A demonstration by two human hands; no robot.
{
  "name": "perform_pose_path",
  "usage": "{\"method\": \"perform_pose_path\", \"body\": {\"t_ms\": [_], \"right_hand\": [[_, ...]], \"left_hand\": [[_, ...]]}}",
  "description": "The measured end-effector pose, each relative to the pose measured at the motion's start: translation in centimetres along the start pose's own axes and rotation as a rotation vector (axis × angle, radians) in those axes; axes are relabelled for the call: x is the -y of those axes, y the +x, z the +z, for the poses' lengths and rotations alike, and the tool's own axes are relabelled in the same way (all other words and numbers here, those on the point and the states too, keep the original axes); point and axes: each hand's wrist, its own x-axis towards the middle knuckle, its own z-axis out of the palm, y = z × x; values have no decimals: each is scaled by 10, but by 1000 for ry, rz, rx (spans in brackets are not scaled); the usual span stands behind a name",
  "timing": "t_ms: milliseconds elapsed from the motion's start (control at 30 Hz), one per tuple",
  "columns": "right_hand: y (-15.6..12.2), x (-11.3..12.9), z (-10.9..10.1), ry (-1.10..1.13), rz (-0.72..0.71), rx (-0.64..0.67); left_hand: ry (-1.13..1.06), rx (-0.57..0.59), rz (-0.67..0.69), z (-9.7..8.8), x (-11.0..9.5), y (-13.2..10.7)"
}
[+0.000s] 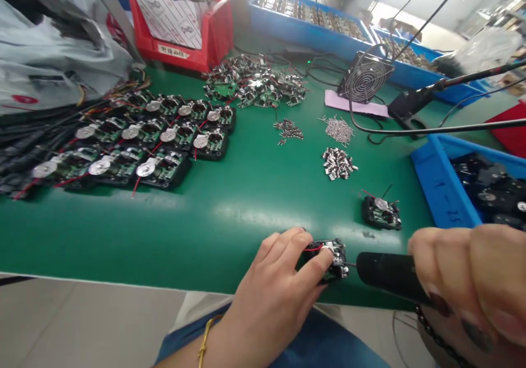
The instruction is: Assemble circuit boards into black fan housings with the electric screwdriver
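Note:
My left hand is closed round a small black circuit module with a red wire, pressing it onto the green mat near the front edge. My right hand grips the black handle of a soldering iron; its tip points left and touches the module's right side. Another single module lies just behind, to the right.
Rows of finished modules fill the left of the mat, with a loose heap of boards behind. Small piles of metal parts lie mid-table. A small fan, red bin and blue trays ring the area.

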Motion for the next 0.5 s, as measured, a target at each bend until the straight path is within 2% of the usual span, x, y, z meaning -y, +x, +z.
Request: {"method": "perform_pose_path", "body": {"t_ms": [100, 233, 367, 500], "right_hand": [[8, 3, 14, 124, -48, -77], [14, 5, 24, 121, -29, -88], [14, 1, 20, 80, -29, -44], [5, -5, 8, 137, -2, -16]], "left_hand": [[-4, 2, 0, -1, 0, -1], [-7, 3, 3, -1, 0, -1], [-9, 11, -3, -2, 0, 0], [-11, 19, -13, -2, -1, 0]]}}
